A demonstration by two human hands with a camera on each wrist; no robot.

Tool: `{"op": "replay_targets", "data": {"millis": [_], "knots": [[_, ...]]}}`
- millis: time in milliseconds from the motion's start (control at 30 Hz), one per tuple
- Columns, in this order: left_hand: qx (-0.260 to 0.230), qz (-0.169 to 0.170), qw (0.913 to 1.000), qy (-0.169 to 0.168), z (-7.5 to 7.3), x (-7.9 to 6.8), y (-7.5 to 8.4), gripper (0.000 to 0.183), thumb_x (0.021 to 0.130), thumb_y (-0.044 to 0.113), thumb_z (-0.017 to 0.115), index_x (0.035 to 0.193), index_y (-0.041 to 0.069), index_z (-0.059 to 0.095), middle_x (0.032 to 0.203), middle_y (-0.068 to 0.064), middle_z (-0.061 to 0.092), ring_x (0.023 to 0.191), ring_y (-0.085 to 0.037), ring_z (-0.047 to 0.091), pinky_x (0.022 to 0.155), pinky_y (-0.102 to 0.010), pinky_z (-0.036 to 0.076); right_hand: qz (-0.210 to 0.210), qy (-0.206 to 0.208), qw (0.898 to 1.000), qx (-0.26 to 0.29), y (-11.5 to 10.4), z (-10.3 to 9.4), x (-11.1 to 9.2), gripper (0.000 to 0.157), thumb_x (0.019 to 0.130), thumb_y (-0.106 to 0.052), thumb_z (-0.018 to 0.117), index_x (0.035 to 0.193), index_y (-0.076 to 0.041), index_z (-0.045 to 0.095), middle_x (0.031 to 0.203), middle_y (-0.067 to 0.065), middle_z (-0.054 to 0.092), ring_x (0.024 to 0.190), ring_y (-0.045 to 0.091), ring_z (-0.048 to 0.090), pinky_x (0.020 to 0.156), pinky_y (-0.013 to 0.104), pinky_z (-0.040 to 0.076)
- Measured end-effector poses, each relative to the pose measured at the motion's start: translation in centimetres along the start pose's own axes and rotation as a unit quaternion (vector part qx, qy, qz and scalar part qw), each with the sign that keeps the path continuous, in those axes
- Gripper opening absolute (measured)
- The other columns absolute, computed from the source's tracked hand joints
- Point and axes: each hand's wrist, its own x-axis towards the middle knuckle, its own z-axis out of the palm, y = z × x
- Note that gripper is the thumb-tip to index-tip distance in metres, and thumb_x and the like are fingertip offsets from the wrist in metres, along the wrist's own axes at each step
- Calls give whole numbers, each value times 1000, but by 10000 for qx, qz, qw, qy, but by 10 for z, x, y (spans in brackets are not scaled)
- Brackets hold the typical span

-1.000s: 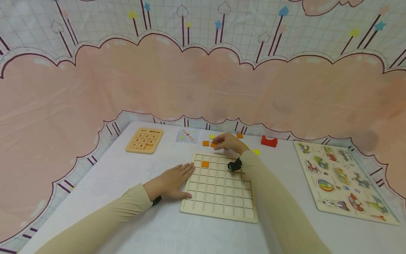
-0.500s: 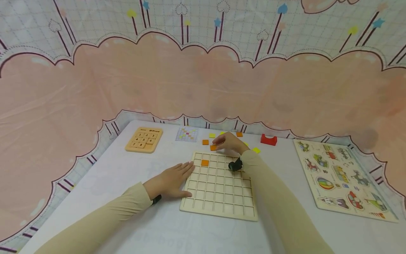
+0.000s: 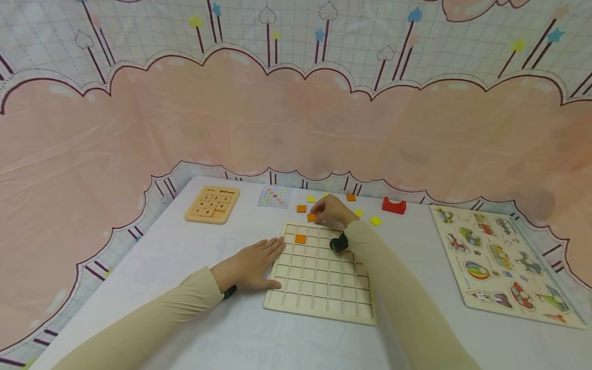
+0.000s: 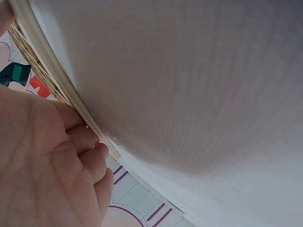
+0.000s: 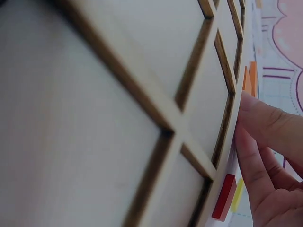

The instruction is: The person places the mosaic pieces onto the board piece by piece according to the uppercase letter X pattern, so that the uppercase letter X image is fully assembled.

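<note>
My left hand point(image 3: 252, 263) lies flat, its fingers and thumb spread, on the left edge of a wooden grid board point(image 3: 319, 288). In the left wrist view, the fingertips point(image 4: 99, 151) touch the rim of that board. One orange tile point(image 3: 300, 239) sits in a square near the top left. Just beyond the far edge, my right hand point(image 3: 334, 211) has curved fingers and pinches another orange tile point(image 3: 312, 218) low over the table. The right wrist view shows the thumb point(image 5: 265, 116) at its edge, partly hidden by the board.
Loose orange tiles point(image 3: 301, 208) and yellow tiles point(image 3: 375, 221) lie behind the board. A patterned card point(image 3: 274, 196) and a wooden number puzzle point(image 3: 213, 205) stand back left. To the right are a red cut-out block point(image 3: 394, 206) and a picture puzzle board point(image 3: 481, 231).
The orange tile at my right fingertips has moved slightly towards the board, and the right fingers have curled more. My left hand keeps its place on the board.
</note>
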Motion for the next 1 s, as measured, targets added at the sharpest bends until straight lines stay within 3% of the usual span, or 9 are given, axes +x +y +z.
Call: {"op": "replay_targets", "data": {"millis": [500, 1000], "knots": [[41, 24, 10000, 50, 1, 1, -1, 96, 86, 67, 46, 150, 2, 18, 157, -13, 17, 146, -26, 19, 120, -38, 20, -29, 78, 9999, -142, 0, 0, -1, 22, 76, -2, 75, 98, 0, 72, 95, 12, 69, 79, 15, 59, 75, 24, 50], [28, 154, 9998, 84, 0, 1, -2, 94, 87, 64, 47, 149, -1, 20, 156, -17, 19, 145, -29, 20, 119, -41, 22, -333, 188, 9993, 45, -10, -6, -36, 22, 77, -7, 76, 97, -1, 70, 95, 13, 69, 79, 15, 62, 74, 25, 55]]}}
